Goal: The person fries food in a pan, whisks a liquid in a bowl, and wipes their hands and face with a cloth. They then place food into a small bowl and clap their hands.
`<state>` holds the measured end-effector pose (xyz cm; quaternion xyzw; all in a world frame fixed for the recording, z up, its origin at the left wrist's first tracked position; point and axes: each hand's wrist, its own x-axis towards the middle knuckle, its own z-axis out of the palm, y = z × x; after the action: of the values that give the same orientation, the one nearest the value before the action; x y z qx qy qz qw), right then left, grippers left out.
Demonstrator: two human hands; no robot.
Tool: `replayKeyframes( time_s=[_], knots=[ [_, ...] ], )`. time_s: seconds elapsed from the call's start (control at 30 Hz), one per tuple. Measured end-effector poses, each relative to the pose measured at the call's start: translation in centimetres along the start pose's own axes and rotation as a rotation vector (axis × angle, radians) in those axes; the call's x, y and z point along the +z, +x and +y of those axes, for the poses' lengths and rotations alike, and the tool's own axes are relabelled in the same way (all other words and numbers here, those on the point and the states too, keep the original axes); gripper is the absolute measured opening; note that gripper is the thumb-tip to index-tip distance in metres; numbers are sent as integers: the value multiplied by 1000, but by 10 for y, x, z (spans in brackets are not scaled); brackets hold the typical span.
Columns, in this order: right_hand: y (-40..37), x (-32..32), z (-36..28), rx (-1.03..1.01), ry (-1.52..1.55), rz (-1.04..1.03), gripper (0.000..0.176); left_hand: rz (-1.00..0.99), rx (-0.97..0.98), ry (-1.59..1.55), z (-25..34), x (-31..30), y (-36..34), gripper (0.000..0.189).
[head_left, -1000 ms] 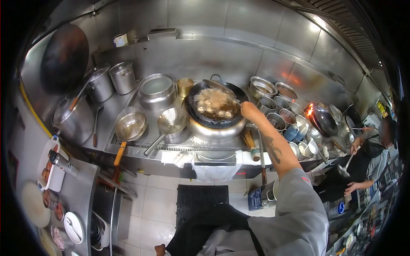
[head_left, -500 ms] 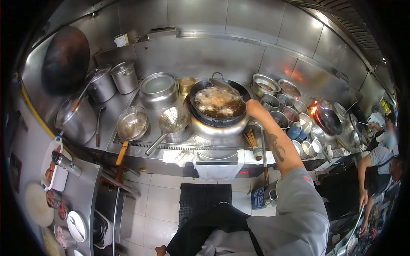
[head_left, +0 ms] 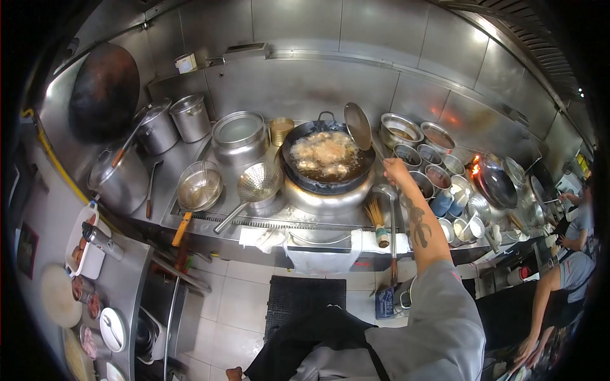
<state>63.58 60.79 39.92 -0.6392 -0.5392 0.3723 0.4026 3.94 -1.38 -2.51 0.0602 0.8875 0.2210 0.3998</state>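
My right hand (head_left: 396, 171) is closed around the handle of a round, shallow skimmer (head_left: 358, 126). The skimmer's disc is raised and tilted at the right rim of a black wok (head_left: 293, 170). Pale golden food pieces (head_left: 324, 151) bubble in the dark oil inside that wok. Only a small part of my left hand (head_left: 234, 373) shows at the bottom edge, beside my dark apron; its fingers are mostly out of view. To the wok's left rest a perforated metal ladle (head_left: 260, 181) and a wire strainer (head_left: 199, 185) over a bowl.
Several metal bowls (head_left: 401, 130) and squeeze bottles (head_left: 443, 202) stand right of the wok. Beyond them, flame rises beside another wok (head_left: 494, 181). A bamboo brush (head_left: 375, 219) lies at the counter front. Co-workers' arms (head_left: 537, 311) are at far right. Lidded pots (head_left: 157, 129) stand at left.
The skimmer has come up out of the oil and over to the wok's right rim, its disc now tilted upright. My right hand moved right and slightly toward me.
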Motion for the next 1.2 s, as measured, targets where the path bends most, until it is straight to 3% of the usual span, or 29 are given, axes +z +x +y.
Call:
replayKeyframes(
  time_s=[0.3, 0.4, 0.5, 0.73, 0.93, 1.1, 1.13, 1.17, 1.2],
  knots=[
    [3, -24, 8, 57, 133, -52, 37, 16, -17, -34, -7, 34, -33, 16],
    [12, -26, 22, 43, 150, -38, 30, 12, -25, -41, -13, 46, -45, 15],
    [18, -20, 41, 114, 271, -75, 20, 16, -34, -50, -17, 56, -53, 15],
    [17, -13, 60, 301, 670, -161, 17, 15, -42, -60, -20, 70, -58, 15],
    [7, -20, 61, 294, 834, -178, 14, 7, -16, -62, -3, 62, -39, 14],
    [-20, -17, 48, 231, 678, -116, 17, -12, 67, -57, 13, 47, -7, 14],
    [-26, -15, 42, 209, 613, -91, 18, -33, 123, -7, 16, 43, -2, 14],
    [-34, -14, 32, 209, 560, -71, 18, -157, 188, 462, 28, 39, 15, 11],
    [-42, -11, 20, 207, 508, -52, 19, -129, 133, 327, 36, 35, 24, 12]
  ],
)
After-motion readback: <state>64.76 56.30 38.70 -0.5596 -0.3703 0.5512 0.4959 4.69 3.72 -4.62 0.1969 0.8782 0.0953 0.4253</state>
